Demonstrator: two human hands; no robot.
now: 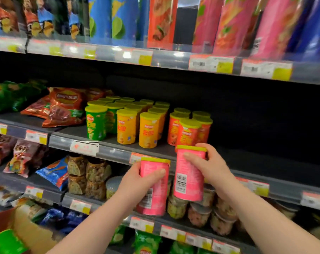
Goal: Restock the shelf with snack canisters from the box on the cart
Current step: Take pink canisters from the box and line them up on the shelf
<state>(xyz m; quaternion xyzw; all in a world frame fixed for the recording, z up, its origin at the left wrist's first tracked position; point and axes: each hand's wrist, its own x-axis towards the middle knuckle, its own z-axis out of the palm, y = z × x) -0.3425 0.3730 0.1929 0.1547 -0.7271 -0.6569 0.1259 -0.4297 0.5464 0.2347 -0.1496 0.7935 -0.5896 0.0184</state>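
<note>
My left hand (140, 182) grips a pink snack canister (156, 197) with a yellow lid, held upright in front of the shelf edge. My right hand (208, 166) grips a second pink canister (187, 182), raised slightly higher, just below the middle shelf (265, 162). On that shelf stand rows of small yellow-lidded canisters: green (96, 123), yellow (148, 132) and orange-red (187, 133). To the right of the orange-red ones the shelf is dark and bare. A cardboard box (27, 233) shows at the lower left corner, with a green canister (6, 242) in it.
Tall canisters (228, 24) fill the top shelf. Chip bags (64, 107) lie left of the small canisters. Clear jars of snacks (93, 176) and tubs (201, 213) sit on the shelf below. Price tags (265, 68) line every shelf edge.
</note>
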